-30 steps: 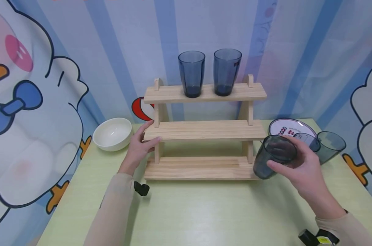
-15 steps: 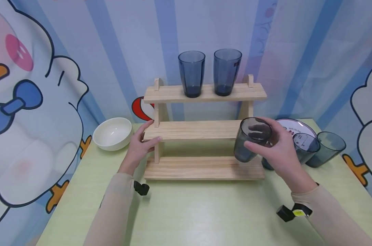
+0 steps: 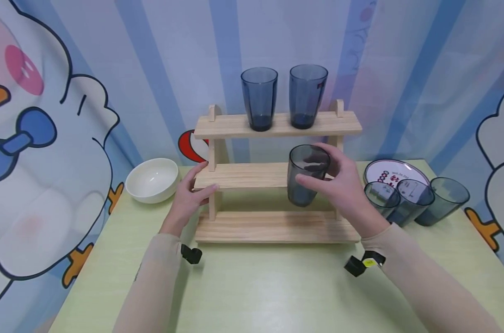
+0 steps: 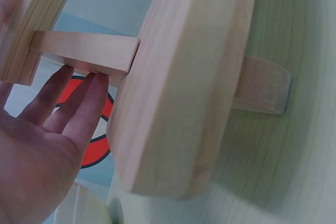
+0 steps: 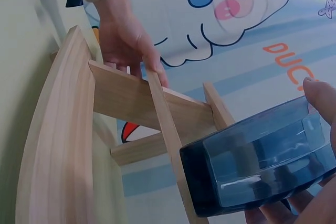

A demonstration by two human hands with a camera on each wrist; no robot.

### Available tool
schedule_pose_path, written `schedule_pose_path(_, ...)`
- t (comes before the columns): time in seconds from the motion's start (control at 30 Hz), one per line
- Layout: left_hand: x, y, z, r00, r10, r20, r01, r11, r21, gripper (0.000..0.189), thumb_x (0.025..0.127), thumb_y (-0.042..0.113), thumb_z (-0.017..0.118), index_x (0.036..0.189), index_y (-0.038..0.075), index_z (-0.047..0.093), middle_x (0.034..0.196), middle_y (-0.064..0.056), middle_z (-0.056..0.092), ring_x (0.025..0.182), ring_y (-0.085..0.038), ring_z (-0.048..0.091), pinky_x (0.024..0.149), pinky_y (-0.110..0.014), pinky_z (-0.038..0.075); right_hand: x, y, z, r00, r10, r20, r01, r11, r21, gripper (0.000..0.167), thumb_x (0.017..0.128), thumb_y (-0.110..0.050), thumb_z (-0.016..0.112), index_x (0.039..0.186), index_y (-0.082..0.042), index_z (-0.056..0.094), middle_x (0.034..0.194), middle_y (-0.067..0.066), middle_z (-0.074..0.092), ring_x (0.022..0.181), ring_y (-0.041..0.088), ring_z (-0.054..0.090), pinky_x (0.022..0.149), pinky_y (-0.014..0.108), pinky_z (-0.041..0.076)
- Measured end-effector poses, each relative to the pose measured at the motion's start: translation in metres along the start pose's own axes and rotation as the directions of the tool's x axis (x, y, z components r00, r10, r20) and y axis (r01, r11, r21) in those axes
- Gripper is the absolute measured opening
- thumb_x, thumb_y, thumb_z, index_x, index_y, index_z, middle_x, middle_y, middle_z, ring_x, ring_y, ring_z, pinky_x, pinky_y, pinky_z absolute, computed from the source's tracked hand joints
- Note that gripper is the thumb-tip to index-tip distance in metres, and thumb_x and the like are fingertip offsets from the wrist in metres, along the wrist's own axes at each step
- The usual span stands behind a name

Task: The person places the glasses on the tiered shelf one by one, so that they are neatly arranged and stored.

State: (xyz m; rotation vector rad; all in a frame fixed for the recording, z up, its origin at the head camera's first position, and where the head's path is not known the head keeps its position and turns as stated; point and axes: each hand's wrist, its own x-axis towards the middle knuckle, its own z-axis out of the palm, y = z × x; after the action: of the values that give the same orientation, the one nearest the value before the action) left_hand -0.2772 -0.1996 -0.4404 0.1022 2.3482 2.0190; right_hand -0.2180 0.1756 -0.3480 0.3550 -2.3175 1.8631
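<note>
My right hand (image 3: 339, 182) holds a dark tinted glass tumbler (image 3: 302, 185), thumb on its near side and the other fingers behind. The tumbler is in front of the middle board of a three-tier wooden shelf (image 3: 252, 175). In the right wrist view, the tumbler (image 5: 257, 161) has its base toward that board; whether they touch I cannot tell. At the shelf's left end, my left hand (image 3: 187, 199) grips the middle board, thumb at the front. In the left wrist view, its fingertips (image 4: 100, 85) touch the side upright. Two blue-tinted tumblers, left (image 3: 260, 99) and right (image 3: 308, 97), stand on the top board.
Three more tumblers stand right of the shelf: near (image 3: 382, 196), middle (image 3: 412, 201) and far right (image 3: 443, 201). Behind them lies a white oval plate (image 3: 395, 171) with printing. A white bowl (image 3: 152, 180) sits left of the shelf. A patterned curtain (image 3: 164, 69) hangs behind the table.
My right hand has carried the tumbler leftward and up, from the shelf's lower right to before the middle board. The left hand has stayed on the shelf's left end.
</note>
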Motion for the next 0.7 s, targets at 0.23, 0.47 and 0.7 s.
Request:
schedule_pose_path(0.23, 0.001, 0.000, -0.001, 1.000, 0.001, -0.004, -0.001, 1.000, -0.001, 0.074, 0.096, 0.025, 0.080, 0.159, 0.039, 0.044, 0.150, -0.017, 0.050, 0.121, -0.035, 0.064, 0.096, -0.046, 0.059, 0.013, -0.006, 0.017, 0.999, -0.015, 0.037, 0.014, 1.000, 0.026, 0.073, 0.086, -0.027, 0.090, 0.150, -0.024, 0.055, 0.132, 0.005, 0.065, 0.116, 0.022, 0.064, 0.095, 0.035, 0.056)
schedule_pose_path(0.47, 0.002, -0.002, -0.001, 1.000, 0.010, 0.001, -0.010, 1.000, -0.003, 0.074, 0.096, 0.025, 0.079, 0.160, 0.039, 0.043, 0.149, -0.018, 0.051, 0.120, -0.034, 0.065, 0.096, -0.047, 0.059, 0.027, -0.012, 0.031, 0.998, -0.051, 0.043, 0.049, 0.997, 0.051, 0.078, 0.085, -0.027, 0.091, 0.153, -0.021, 0.053, 0.133, 0.004, 0.065, 0.117, 0.022, 0.064, 0.097, 0.038, 0.056)
schedule_pose_path(0.7, 0.002, -0.003, -0.001, 1.000, 0.010, -0.007, -0.010, 1.000, -0.004, 0.073, 0.096, 0.025, 0.080, 0.158, 0.040, 0.045, 0.149, -0.017, 0.052, 0.118, -0.032, 0.067, 0.095, -0.045, 0.059, 0.042, -0.012, 0.042, 0.997, -0.070, 0.045, 0.068, 0.996, 0.051, 0.079, 0.085, -0.027, 0.091, 0.154, -0.020, 0.052, 0.135, 0.004, 0.064, 0.117, 0.022, 0.065, 0.098, 0.041, 0.056)
